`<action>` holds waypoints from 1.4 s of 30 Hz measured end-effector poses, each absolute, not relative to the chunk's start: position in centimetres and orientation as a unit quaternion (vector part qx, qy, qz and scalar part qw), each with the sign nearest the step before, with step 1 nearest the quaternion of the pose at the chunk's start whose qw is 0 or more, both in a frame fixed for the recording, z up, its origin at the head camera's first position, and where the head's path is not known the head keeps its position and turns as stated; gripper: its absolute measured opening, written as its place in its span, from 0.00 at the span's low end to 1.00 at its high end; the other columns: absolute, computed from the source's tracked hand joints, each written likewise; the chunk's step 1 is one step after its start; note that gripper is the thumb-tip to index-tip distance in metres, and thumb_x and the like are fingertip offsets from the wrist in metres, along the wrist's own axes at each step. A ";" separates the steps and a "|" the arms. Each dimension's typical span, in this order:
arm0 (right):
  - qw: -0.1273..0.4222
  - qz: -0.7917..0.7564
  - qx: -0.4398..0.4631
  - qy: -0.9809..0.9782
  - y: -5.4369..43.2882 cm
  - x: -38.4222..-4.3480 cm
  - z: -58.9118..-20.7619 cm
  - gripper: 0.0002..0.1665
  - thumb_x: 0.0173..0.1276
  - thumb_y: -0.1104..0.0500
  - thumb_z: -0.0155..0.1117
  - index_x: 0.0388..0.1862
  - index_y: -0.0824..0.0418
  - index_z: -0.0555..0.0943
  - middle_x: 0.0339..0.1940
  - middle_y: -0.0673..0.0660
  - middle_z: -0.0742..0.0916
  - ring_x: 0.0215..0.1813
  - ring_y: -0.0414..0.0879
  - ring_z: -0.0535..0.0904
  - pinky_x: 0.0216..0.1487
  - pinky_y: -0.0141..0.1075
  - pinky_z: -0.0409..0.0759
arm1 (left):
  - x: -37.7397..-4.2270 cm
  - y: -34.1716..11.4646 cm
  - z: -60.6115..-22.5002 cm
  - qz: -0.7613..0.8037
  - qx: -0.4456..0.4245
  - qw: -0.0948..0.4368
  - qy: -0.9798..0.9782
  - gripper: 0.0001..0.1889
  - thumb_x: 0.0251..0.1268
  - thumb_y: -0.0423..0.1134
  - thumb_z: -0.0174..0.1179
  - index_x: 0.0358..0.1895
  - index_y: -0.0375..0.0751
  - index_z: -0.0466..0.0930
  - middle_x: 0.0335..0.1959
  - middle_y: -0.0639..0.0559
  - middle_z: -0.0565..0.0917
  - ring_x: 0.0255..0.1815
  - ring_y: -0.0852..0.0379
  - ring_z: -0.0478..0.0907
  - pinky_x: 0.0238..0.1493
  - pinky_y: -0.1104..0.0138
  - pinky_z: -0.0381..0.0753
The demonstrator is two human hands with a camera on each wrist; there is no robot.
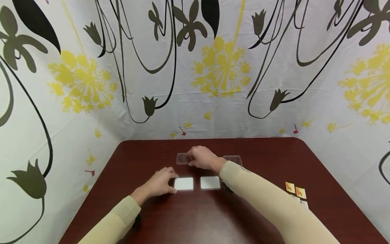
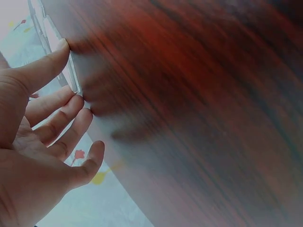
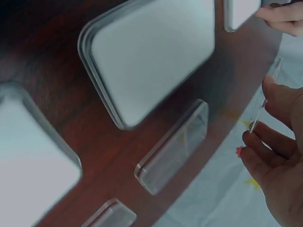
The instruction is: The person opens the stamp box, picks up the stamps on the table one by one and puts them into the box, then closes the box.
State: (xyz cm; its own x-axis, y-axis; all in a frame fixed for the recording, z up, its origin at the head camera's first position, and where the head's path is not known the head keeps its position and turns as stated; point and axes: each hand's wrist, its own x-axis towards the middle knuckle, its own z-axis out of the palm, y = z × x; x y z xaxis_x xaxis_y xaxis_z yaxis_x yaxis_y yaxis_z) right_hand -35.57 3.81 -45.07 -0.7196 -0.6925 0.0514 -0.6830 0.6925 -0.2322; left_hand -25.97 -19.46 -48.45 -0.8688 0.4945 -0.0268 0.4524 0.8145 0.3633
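Observation:
On the table's left, my left hand (image 1: 159,183) holds a flat clear case with a white face (image 1: 183,184) by its left end, thumb at the near corner and fingertips at the far one. Farther back, my right hand (image 1: 204,157) pinches a thin clear plastic cover (image 1: 182,158) between thumb and fingers; in the right wrist view this cover (image 3: 258,113) stands edge-on. A second white-faced case (image 1: 210,183) lies beside the first, and another clear cover (image 1: 233,159) sits past my right wrist. The right wrist view also shows a third white-faced case (image 3: 33,161) and a further clear cover (image 3: 111,217).
Small orange-and-yellow squares (image 1: 295,190) lie on the right, partly behind my right forearm, with whitish pieces (image 1: 304,204) below them. The dark red wooden table (image 1: 189,220) ends at a flower-printed cloth (image 1: 213,118) behind and on both sides.

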 end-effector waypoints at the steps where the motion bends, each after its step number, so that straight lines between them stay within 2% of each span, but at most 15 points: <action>1: 0.025 -0.117 -0.371 0.921 3.7 -35.6 -45.4 0.24 0.68 0.52 0.72 0.62 0.56 0.83 0.56 0.53 0.84 0.55 0.46 0.79 0.51 0.40 0.78 | -26.0 -19.5 -48.4 0.172 0.251 0.060 0.951 0.27 0.54 0.49 0.77 0.57 0.44 0.85 0.50 0.54 0.77 0.50 0.54 0.73 0.53 0.52 0.74; 12: 0.040 -0.123 -0.360 0.924 3.1 -35.9 -47.5 0.23 0.67 0.55 0.73 0.60 0.56 0.84 0.54 0.53 0.86 0.53 0.47 0.81 0.50 0.41 0.80 | -26.0 -19.5 -48.4 0.160 0.258 0.057 0.951 0.27 0.55 0.49 0.77 0.57 0.44 0.84 0.52 0.53 0.78 0.53 0.51 0.73 0.56 0.47 0.73; 25: 0.043 -0.122 -0.348 0.929 3.1 -35.9 -48.3 0.24 0.66 0.56 0.73 0.61 0.54 0.84 0.58 0.53 0.84 0.55 0.47 0.81 0.50 0.40 0.80 | -25.8 -19.3 -48.1 0.161 0.254 0.060 0.952 0.27 0.55 0.49 0.77 0.57 0.43 0.84 0.51 0.54 0.77 0.52 0.52 0.73 0.55 0.48 0.74; 31: 0.049 -0.121 -0.345 0.930 3.2 -35.7 -48.2 0.25 0.66 0.55 0.74 0.62 0.54 0.83 0.59 0.53 0.84 0.58 0.49 0.80 0.54 0.41 0.79 | -25.8 -19.1 -48.1 0.159 0.252 0.065 0.952 0.27 0.54 0.49 0.77 0.57 0.43 0.85 0.51 0.54 0.78 0.51 0.53 0.73 0.54 0.50 0.74; 39: 0.031 -0.109 -0.374 0.921 3.6 -35.6 -47.4 0.25 0.65 0.57 0.75 0.61 0.54 0.83 0.54 0.54 0.84 0.51 0.46 0.79 0.50 0.40 0.79 | -26.0 -19.0 -48.1 0.157 0.252 0.062 0.953 0.27 0.53 0.49 0.78 0.56 0.44 0.86 0.50 0.54 0.78 0.51 0.53 0.73 0.53 0.50 0.75; 42: 0.033 -0.111 -0.377 0.919 3.8 -35.5 -46.9 0.25 0.65 0.57 0.74 0.61 0.55 0.83 0.55 0.54 0.83 0.53 0.47 0.79 0.51 0.40 0.79 | -25.9 -19.1 -48.0 0.160 0.252 0.063 0.952 0.27 0.52 0.49 0.78 0.55 0.43 0.86 0.49 0.54 0.78 0.50 0.53 0.74 0.52 0.51 0.75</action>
State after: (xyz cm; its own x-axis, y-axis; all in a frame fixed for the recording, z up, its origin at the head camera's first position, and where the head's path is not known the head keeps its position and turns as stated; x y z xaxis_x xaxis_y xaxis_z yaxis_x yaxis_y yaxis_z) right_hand -35.51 3.77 -46.91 -0.7135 -0.7003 0.0229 -0.6855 0.6909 -0.2296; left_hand -25.94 -19.06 -48.01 -0.8655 0.4994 -0.0397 0.4590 0.8221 0.3369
